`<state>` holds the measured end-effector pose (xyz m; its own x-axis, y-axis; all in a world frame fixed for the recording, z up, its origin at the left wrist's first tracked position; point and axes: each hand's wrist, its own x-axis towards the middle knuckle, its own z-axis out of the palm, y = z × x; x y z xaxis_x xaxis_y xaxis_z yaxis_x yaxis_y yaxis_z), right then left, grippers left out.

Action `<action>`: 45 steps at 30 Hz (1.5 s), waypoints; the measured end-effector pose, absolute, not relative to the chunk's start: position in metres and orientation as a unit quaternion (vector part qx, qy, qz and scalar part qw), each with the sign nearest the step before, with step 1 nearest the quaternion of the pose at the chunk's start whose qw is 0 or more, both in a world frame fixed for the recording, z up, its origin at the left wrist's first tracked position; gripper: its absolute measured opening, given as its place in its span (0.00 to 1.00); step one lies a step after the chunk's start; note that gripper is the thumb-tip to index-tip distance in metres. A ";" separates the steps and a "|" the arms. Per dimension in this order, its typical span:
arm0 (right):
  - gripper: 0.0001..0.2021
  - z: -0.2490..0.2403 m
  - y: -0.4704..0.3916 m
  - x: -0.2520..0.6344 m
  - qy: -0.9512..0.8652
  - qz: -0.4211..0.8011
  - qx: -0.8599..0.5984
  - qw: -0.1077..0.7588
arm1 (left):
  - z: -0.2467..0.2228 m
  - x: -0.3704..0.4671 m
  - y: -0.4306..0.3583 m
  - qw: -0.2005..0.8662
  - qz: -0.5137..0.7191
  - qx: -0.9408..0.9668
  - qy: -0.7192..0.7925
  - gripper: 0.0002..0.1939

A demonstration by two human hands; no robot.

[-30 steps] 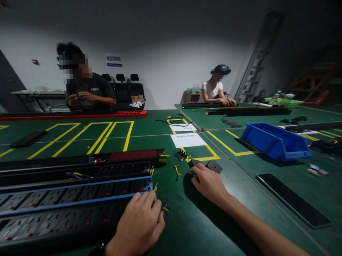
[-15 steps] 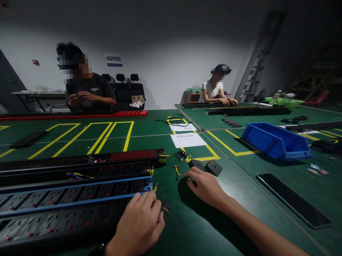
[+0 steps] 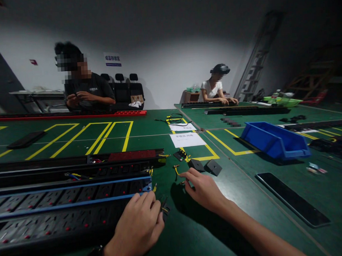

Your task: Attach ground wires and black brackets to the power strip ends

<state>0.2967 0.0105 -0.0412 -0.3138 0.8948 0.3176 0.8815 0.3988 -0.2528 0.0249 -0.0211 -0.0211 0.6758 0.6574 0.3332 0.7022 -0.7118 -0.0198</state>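
My left hand is curled over the right end of the nearest black socket strip, its fingers closed round that end, where a small dark part sticks out. Behind it lies a second socket strip with blue edges. My right hand is over the green table, thumb and forefinger bent close together; a tiny object shows by the fingertips, too small to name. A short yellow wire lies just beyond the forefinger. Two black blocks sit behind the knuckles.
Further right are a blue bin and a phone-like black slab. White paper sheets lie mid-table beside yellow tape lines. Two people, one at the back left and one at the back right, have their hands at the far edge.
My right hand has shifted slightly left, its forefinger now near the yellow wire, and a tiny object shows by the fingertips. My left hand has stayed at the strip's end.
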 end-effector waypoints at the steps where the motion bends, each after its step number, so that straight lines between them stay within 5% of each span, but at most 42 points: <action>1: 0.17 -0.042 0.012 0.298 -0.809 0.010 -0.554 0.197 | -0.021 0.025 -0.021 0.072 -0.152 -0.912 -0.374 0.10; 9: 0.15 -0.048 0.017 0.303 -0.790 -0.006 -0.578 0.201 | -0.019 0.025 -0.021 0.068 -0.146 -0.913 -0.376 0.10; 18: 0.26 -0.042 0.009 0.293 -0.831 0.062 -0.521 0.185 | -0.022 0.025 -0.021 0.074 -0.155 -0.913 -0.371 0.09; 36: 0.12 -0.038 0.022 0.308 -0.742 -0.042 -0.644 0.183 | -0.021 0.024 -0.019 0.063 -0.160 -0.914 -0.367 0.11; 45: 0.18 -0.045 0.041 0.349 -0.723 -0.089 -0.672 0.134 | -0.022 0.024 -0.019 0.058 -0.166 -0.915 -0.364 0.11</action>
